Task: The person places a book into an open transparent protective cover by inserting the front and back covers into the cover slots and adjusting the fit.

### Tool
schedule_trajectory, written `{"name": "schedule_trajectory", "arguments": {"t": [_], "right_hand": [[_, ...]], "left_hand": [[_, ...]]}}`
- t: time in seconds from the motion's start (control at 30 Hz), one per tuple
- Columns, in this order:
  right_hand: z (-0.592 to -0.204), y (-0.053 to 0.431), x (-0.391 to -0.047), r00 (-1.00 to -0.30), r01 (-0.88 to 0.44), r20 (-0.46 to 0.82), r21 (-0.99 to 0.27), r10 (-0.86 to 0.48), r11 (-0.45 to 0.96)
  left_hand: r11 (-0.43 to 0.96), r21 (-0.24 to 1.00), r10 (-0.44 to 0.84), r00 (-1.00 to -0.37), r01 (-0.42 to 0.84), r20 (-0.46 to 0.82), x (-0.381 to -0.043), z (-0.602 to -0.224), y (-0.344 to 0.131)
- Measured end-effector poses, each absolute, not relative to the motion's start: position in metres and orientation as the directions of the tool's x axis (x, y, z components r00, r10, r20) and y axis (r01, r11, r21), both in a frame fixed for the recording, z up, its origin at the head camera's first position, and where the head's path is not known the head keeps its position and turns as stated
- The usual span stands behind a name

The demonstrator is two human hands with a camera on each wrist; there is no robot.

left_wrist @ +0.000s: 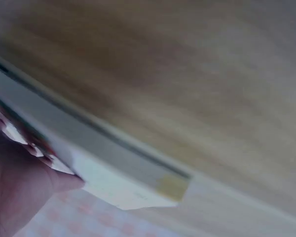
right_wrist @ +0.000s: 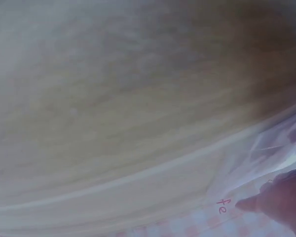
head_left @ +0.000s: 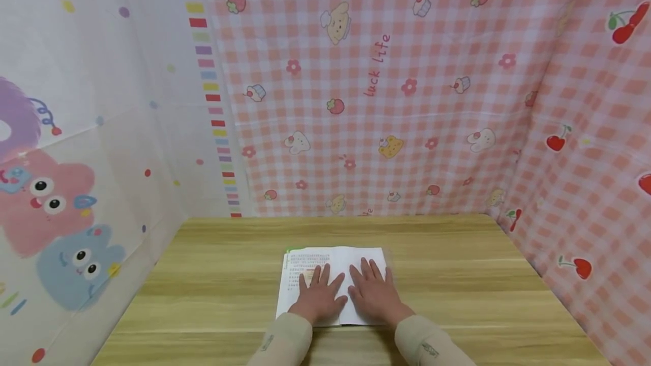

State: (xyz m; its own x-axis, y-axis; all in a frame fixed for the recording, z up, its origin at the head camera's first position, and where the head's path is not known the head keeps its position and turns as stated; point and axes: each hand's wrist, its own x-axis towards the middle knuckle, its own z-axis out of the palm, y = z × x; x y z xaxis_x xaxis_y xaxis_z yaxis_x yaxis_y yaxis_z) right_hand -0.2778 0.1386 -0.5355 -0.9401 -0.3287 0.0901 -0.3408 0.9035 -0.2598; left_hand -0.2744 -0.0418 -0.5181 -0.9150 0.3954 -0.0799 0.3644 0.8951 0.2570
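An open book [head_left: 315, 256] lies on the wooden table, its left page printed with lines of text and its right page white. My left hand [head_left: 319, 300] rests on the left page with the fingers spread out. On the right page rests my right hand [head_left: 377, 297], fingers straight and pointing away from me. The two thumbs come close to the fold between the pages. In the left wrist view the thick page edge of the book [left_wrist: 89, 131] shows beside my left hand [left_wrist: 19, 182]. A clear, shiny sheet [right_wrist: 266, 153] sticks out beside my right hand [right_wrist: 281, 202] in the right wrist view.
The wooden table [head_left: 218, 275] extends around the book on all sides. Behind it hangs a pink checked cloth [head_left: 315, 146], with another cloth bearing cherries [head_left: 600, 196] on the right. A white cloth with cartoon figures [head_left: 147, 230] hangs on the left.
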Motion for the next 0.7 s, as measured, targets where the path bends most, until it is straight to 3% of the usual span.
{"name": "schedule_trajectory", "arguments": {"t": [0.23,0.47,0.6,0.7], "right_hand": [[-0.535,0.137,-0.275,-0.938,-0.334,0.006,-0.294,-0.348,0.895],[-0.534,0.135,-0.276,-0.941,-0.328,0.006,-0.278,-0.339,0.903],[-0.531,0.138,-0.28,-0.956,-0.293,0.105,-0.316,-0.273,0.902],[-0.529,0.148,-0.286,-0.965,-0.223,0.212,-0.37,-0.151,0.902]], "left_hand": [[0.906,0.232,0.389,-0.913,0.355,-0.122,-0.278,-0.511,-0.04],[0.889,0.255,0.421,-0.898,0.38,-0.13,-0.285,-0.52,-0.048],[0.89,0.249,0.421,-0.898,0.382,-0.129,-0.285,-0.519,-0.048],[0.887,0.26,0.423,-0.896,0.381,-0.133,-0.284,-0.515,-0.048]]}}
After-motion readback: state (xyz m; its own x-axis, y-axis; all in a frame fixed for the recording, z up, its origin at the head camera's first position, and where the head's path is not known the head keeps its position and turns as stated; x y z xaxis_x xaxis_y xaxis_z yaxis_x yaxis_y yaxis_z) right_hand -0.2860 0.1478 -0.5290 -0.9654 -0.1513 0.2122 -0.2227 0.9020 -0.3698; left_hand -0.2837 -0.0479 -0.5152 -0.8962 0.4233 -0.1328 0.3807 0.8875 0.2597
